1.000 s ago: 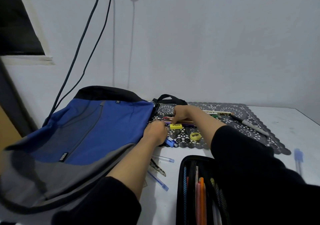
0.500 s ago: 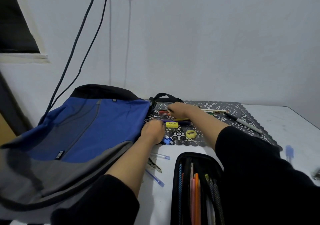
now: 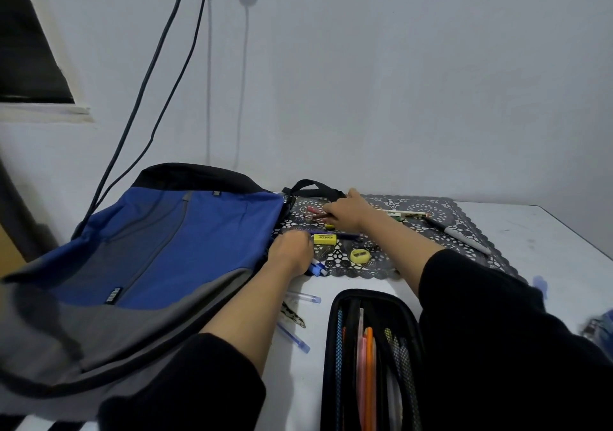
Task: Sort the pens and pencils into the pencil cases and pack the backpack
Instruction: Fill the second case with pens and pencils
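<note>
While right fingers (image 3: pixel 330 209) pinch pencils (image 3: pixel 313 212) on mat (image 3: pixel 434 205), left fingers (image 3: pixel 293 243) curl round blue pens (image 3: pixel 317 268).

Blurred blue object (image 3: pixel 539 284), perhaps a pen

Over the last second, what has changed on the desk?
The right hand slid away from the yellow eraser toward the wall, gripping reddish pens. The left hand kept holding the blue pens by the backpack; the pencil case and sharpener did not move.
</note>
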